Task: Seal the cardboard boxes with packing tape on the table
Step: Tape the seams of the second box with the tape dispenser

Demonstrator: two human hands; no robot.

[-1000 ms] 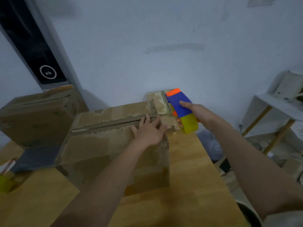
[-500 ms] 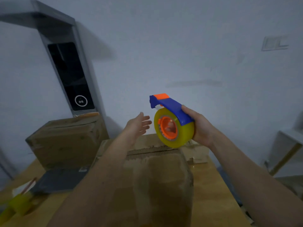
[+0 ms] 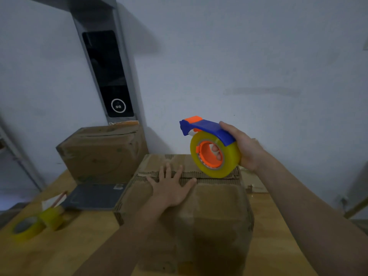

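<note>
Left hand (image 3: 170, 189) dropped onto box (image 3: 209, 212) (fingers flat).

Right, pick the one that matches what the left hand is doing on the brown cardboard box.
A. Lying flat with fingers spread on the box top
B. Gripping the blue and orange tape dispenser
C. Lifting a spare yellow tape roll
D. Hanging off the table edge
A: the left hand lies flat, fingers spread, on top of the brown cardboard box, while the right hand holds the blue and orange tape dispenser above it.
</note>
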